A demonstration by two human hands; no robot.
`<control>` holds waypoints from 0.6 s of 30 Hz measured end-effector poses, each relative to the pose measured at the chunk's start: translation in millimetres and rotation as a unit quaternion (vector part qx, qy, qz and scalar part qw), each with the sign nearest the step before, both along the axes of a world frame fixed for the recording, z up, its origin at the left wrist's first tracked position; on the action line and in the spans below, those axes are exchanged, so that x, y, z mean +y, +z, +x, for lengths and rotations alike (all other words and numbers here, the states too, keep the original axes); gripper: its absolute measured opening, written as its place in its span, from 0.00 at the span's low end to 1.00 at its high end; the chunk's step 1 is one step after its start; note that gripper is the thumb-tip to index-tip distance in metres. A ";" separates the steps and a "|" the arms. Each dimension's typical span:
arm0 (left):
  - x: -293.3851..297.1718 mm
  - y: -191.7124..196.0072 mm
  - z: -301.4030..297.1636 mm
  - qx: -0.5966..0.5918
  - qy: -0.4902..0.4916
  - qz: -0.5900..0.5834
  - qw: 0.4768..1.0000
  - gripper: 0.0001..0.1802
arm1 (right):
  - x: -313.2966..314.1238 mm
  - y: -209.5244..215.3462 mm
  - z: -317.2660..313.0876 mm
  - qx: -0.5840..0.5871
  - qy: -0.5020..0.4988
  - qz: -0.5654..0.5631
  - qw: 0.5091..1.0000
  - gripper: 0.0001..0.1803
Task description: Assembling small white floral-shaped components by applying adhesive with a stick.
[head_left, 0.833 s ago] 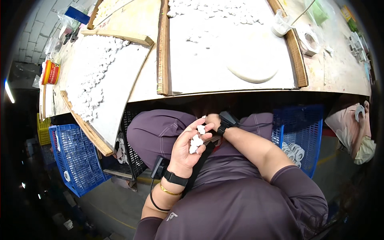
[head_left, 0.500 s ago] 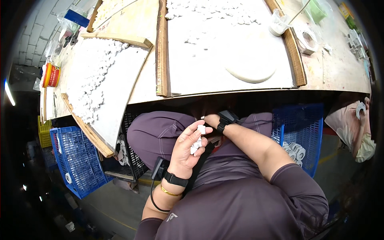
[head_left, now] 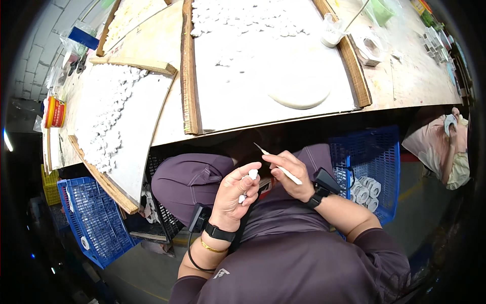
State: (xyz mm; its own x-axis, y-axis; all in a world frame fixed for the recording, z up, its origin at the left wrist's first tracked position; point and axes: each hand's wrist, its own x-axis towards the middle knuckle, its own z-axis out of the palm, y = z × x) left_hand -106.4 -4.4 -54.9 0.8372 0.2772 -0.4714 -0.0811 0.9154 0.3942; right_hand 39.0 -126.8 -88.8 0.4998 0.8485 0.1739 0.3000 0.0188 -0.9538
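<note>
Over my lap, my left hand (head_left: 230, 197) is curled palm up, with one small white lump (head_left: 252, 174) pinched at its fingertips. More white bits (head_left: 242, 198) rest in the same hand, partly hidden by the fingers. Just to the right, my right hand (head_left: 296, 177) grips a slim white-handled tool (head_left: 290, 175) whose thin, pointed tip slants up and left. The tip is apart from the lump. Beyond my hands, a white board (head_left: 233, 101) carries many small white lumps (head_left: 243, 17) at its far side and a flat round white disc (head_left: 304, 97).
A tilted board at left holds more white lumps (head_left: 109, 121). Wooden strips (head_left: 190, 76) edge the boards. A plastic cup (head_left: 331, 33) and red-yellow tub (head_left: 54, 112) stand on the table. Blue crates (head_left: 96, 218) flank me; white rings (head_left: 365, 192) fill the right one. Another person sits far right.
My right hand has come up from low by my lap, now showing the slim tool beside my left hand. The left hand keeps its white pieces. The view has shifted slightly.
</note>
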 end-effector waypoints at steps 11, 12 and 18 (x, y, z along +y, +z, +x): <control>5.3 9.6 42.7 -0.011 -0.016 -0.045 0.999 0.21 | -21.8 73.9 84.2 0.025 -0.214 0.051 0.975 0.12; 6.0 11.4 46.8 0.002 -0.025 -0.035 0.999 0.21 | -18.5 73.1 89.4 0.001 -0.216 0.050 0.975 0.12; 12.2 19.3 60.7 0.019 -0.031 -0.032 0.999 0.21 | 1.5 68.8 104.2 -0.103 -0.208 0.061 0.971 0.12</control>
